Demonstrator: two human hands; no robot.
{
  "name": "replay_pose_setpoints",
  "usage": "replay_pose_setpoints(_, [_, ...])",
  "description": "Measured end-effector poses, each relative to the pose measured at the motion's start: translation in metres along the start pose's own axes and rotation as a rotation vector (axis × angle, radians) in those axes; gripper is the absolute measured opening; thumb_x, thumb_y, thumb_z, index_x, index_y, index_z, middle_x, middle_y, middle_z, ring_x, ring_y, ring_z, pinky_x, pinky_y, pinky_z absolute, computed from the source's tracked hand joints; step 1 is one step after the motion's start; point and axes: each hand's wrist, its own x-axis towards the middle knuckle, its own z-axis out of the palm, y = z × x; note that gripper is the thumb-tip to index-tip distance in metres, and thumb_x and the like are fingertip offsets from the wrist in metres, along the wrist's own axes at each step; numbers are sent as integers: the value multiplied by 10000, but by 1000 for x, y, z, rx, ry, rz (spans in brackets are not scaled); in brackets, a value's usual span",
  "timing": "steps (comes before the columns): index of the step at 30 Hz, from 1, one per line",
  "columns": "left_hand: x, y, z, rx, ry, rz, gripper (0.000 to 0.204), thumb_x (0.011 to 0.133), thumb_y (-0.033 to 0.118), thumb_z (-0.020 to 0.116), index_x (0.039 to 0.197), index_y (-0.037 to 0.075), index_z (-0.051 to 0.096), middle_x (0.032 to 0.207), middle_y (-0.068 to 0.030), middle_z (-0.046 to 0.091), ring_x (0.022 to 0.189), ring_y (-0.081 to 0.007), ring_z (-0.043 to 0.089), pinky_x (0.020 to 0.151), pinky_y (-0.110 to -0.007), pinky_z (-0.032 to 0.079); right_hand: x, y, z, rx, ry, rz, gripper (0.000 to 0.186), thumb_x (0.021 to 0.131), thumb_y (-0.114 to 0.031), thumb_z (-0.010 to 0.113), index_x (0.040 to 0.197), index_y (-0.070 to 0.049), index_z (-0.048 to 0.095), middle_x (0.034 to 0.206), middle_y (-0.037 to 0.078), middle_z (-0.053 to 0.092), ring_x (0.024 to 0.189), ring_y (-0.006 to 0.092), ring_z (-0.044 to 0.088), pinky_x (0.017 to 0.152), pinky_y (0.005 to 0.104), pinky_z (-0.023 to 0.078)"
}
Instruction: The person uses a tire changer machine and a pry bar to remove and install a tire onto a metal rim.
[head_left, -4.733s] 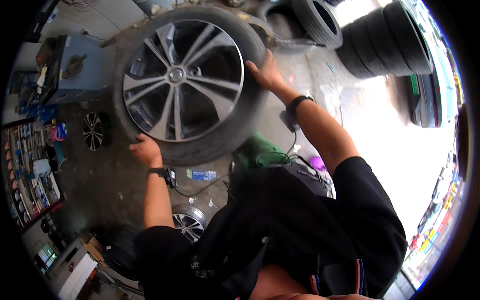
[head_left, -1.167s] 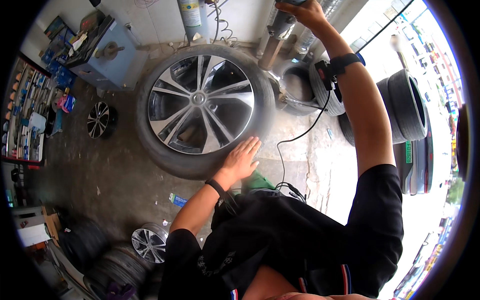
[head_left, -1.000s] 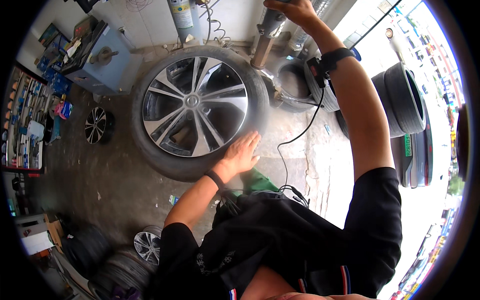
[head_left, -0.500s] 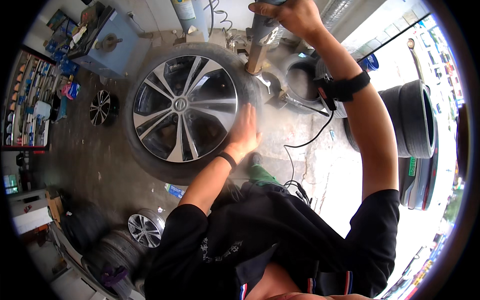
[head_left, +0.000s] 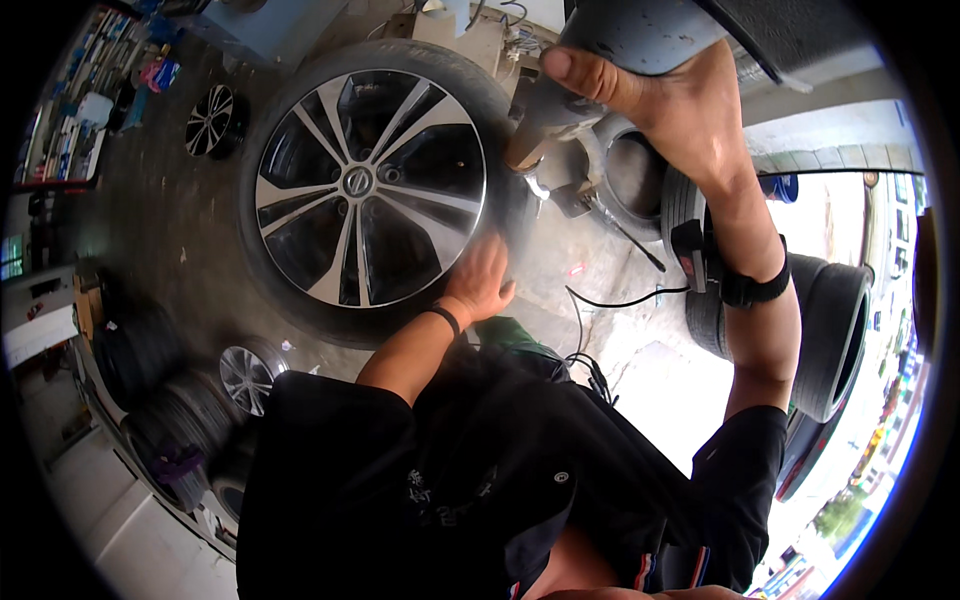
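Observation:
A large car wheel lies flat in front of me, its black tyre [head_left: 322, 322] around a black and silver multi-spoke rim [head_left: 422, 108]. My left hand [head_left: 478, 282] rests on the tyre's near right side, palm down with its fingers stretched out. Up on the right, my right hand [head_left: 685, 115] is wrapped around a thick grey machine post [head_left: 640, 35], its thumb on the near side; the other fingers are mostly hidden. The post's worn metal lower end [head_left: 530, 150] stands at the tyre's right edge.
Loose tyres [head_left: 635, 175] stand behind the post, and stacked tyres [head_left: 835, 335] at the right. A black cable [head_left: 625, 306] trails over the floor. One small rim [head_left: 212, 120] lies far left; another rim [head_left: 248, 378] lies near left beside more tyres [head_left: 180, 420].
The view has shifted; the post and my right hand now look larger and lower in the picture. My left hand stays on the tyre's near right side.

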Motion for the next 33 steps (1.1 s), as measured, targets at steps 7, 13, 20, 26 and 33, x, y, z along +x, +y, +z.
replay_pose_setpoints(7, [-5,-7,8,-72,95,-8,699,796,324,778,1335,-41,524,1403,-189,489,1326,-368,477,1132,-467,411,10,4,31,14,-32,-115,515,814,-408,893,1112,-33,704,988,97,710,920,206,662,767,378,548])
replay_pose_setpoints(13, [-4,0,-5,-24,-5,-25,672,804,344,765,1318,-36,557,1343,-187,550,1253,-351,534,1084,-460,444,18,-4,59,191,190,-270,599,765,-322,942,1176,18,668,993,92,734,922,191,678,834,355,561])
replay_pose_setpoints(20, [-8,4,-12,165,118,76,437,755,341,789,1022,57,592,978,-96,540,932,-265,548,800,-397,458,8,-39,71,1,148,-61,449,804,-267,884,1098,12,689,919,103,760,842,180,696,793,353,563])
replay_pose_setpoints(26, [-9,3,-9,227,159,129,387,771,334,788,965,83,567,987,-95,534,956,-274,546,807,-407,475,-3,-53,79,-9,165,53,337,841,-234,827,1037,11,704,844,70,733,782,163,674,734,346,548])
replay_pose_setpoints(33, [-73,-18,-56,-111,-53,54,778,808,278,800,1466,23,470,1482,-144,478,1372,-330,458,1167,-430,392,-8,-53,78,45,213,199,298,859,-219,838,1026,-4,718,834,38,717,735,139,652,684,329,542])
